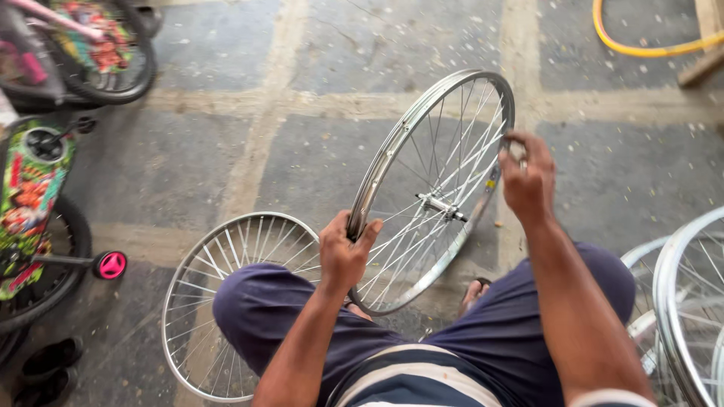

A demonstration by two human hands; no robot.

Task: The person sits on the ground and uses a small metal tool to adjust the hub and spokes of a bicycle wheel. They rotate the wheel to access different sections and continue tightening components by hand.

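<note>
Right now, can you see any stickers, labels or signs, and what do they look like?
Small sticker: on the rim of the held wheel, near the right hand; tiny, yellowish.
Picture panel: on the small bike at left; green with red and orange cartoon shapes.
Second panel: bike wheel at top left; colourful.
No signs or screens.

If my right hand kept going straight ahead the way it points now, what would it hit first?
The right hand already grips the far rim of the upright wheel, so it meets that rim at once. Past it, probably only the concrete floor; depth is hard to judge.
</note>
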